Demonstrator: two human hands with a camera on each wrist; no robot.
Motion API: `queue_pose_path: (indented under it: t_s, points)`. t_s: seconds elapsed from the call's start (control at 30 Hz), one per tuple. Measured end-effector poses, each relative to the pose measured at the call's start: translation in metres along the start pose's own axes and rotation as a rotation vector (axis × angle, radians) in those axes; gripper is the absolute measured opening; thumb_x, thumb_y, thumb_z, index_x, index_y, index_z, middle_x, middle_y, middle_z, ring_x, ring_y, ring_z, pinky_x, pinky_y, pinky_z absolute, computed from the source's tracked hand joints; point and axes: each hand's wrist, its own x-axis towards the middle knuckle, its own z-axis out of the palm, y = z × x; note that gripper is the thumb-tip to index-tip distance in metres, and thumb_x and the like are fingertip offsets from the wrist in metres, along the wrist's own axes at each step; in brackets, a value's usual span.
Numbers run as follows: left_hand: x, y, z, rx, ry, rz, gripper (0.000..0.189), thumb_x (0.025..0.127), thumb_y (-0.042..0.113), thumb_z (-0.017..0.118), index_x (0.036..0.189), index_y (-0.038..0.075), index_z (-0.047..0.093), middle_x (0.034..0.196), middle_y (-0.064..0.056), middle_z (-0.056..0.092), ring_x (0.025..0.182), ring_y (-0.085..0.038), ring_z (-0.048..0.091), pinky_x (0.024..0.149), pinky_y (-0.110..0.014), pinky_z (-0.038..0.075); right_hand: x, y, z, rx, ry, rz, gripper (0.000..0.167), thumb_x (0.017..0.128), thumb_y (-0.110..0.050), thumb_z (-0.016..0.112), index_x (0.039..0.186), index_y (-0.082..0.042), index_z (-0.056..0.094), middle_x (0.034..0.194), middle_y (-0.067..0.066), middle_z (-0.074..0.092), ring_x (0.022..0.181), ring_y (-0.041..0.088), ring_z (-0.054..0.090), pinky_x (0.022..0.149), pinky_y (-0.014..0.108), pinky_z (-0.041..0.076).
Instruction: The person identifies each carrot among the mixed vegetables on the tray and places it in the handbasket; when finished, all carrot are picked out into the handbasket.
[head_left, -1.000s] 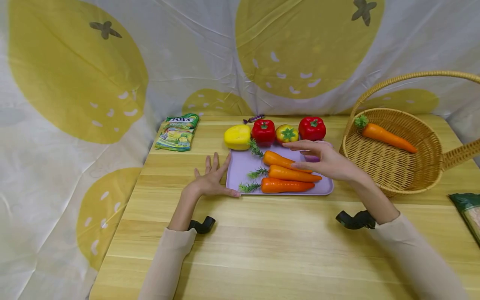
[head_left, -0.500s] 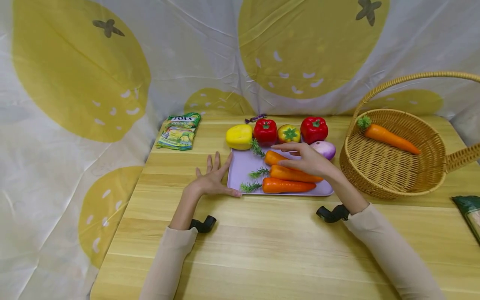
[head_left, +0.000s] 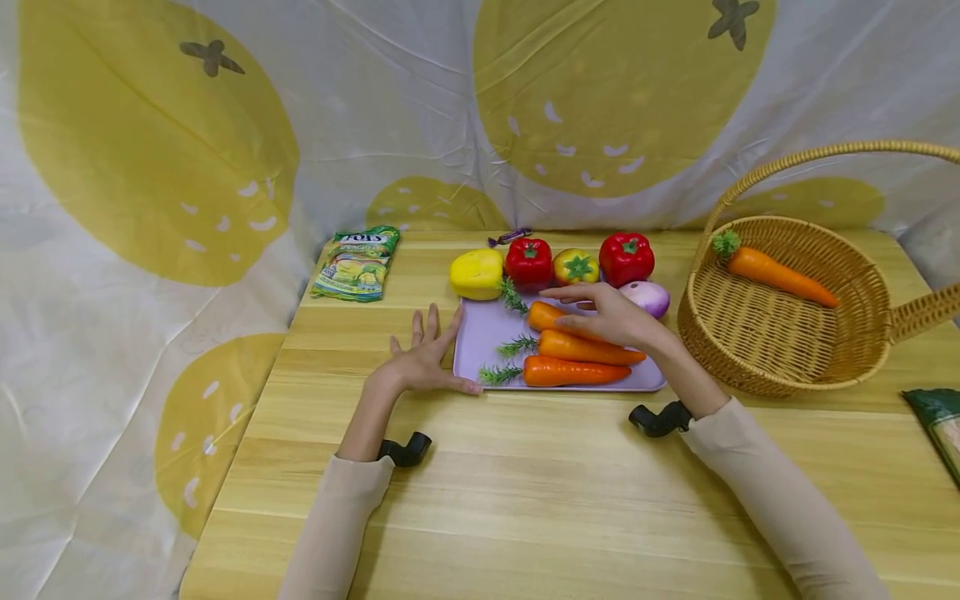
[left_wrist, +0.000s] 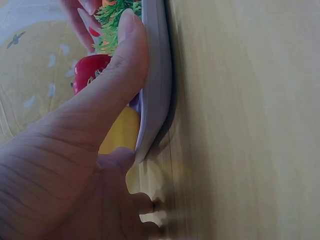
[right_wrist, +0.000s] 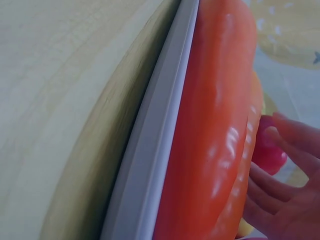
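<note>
My left hand [head_left: 422, 363] rests at the left end of a lilac tray [head_left: 480, 333], fingers spread and thumb along its front rim. Three orange carrots with green tops lie on the tray. Over the back carrot [head_left: 543, 315], my right hand [head_left: 607, 315] is bent, its thumb on the near side and its fingers on the far side; in the right wrist view a gap shows between the thumb and the fingers [right_wrist: 265, 187]. The middle carrot [head_left: 581, 346] and the front carrot [head_left: 573, 372] lie nearer me. Part of the back carrot is hidden by the hand.
Behind them sit a yellow pepper [head_left: 477, 275], two red peppers, a red-yellow vegetable [head_left: 576, 267] and a purple-white eggplant [head_left: 647, 299]. At right stands a wicker basket [head_left: 780, 358] holding a carrot [head_left: 780, 276]. A green snack packet [head_left: 356, 265] lies at left.
My right hand has moved left along the back carrot, and its thumb has come lower onto the near side. The eggplant is uncovered. My left hand and the carrots have stayed put.
</note>
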Motion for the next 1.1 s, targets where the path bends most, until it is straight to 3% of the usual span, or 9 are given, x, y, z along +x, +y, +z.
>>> queue_pose_path:
  t_s: [0.27, 0.6, 0.9, 1.1]
  points:
    - [0.0, 0.002, 0.0, 0.005, 0.001, 0.0, 0.133, 0.078, 0.066, 0.081, 0.166, 0.032, -0.012, 0.168, -0.019, -0.031, 0.155, -0.044, -0.03, 0.113, -0.082, -0.014, 0.006, 0.001, 0.003, 0.017, -0.026, -0.015, 0.045, 0.1, -0.01, 0.068, 0.144, -0.004, 0.061, 0.146, 0.015, 0.063, 0.135, 0.037, 0.06, 0.114, 0.054, 0.046]
    - [0.002, -0.003, 0.001, -0.04, 0.004, 0.014, 0.138, 0.069, 0.078, 0.079, 0.165, 0.037, -0.011, 0.168, -0.017, -0.032, 0.154, -0.042, -0.033, 0.113, -0.081, -0.018, 0.01, 0.004, 0.004, 0.02, -0.038, 0.007, 0.044, 0.1, -0.009, 0.068, 0.143, -0.004, 0.061, 0.147, 0.016, 0.062, 0.13, 0.036, 0.064, 0.109, 0.053, 0.051]
    - [0.0, 0.0, 0.0, -0.019, 0.004, 0.004, 0.132, 0.078, 0.065, 0.082, 0.166, 0.032, -0.011, 0.169, -0.02, -0.03, 0.155, -0.044, -0.03, 0.113, -0.083, -0.014, 0.015, 0.005, 0.008, -0.01, -0.04, 0.03, 0.043, 0.099, -0.007, 0.068, 0.141, -0.007, 0.064, 0.143, 0.018, 0.065, 0.126, 0.036, 0.065, 0.102, 0.046, 0.053]
    - [-0.001, 0.0, 0.0, -0.016, 0.003, 0.002, 0.132, 0.078, 0.065, 0.082, 0.166, 0.032, -0.011, 0.169, -0.02, -0.03, 0.155, -0.044, -0.03, 0.114, -0.082, -0.015, 0.016, 0.006, 0.007, -0.016, -0.044, 0.036, 0.042, 0.098, -0.007, 0.069, 0.14, -0.007, 0.065, 0.141, 0.015, 0.067, 0.127, 0.035, 0.064, 0.102, 0.045, 0.052]
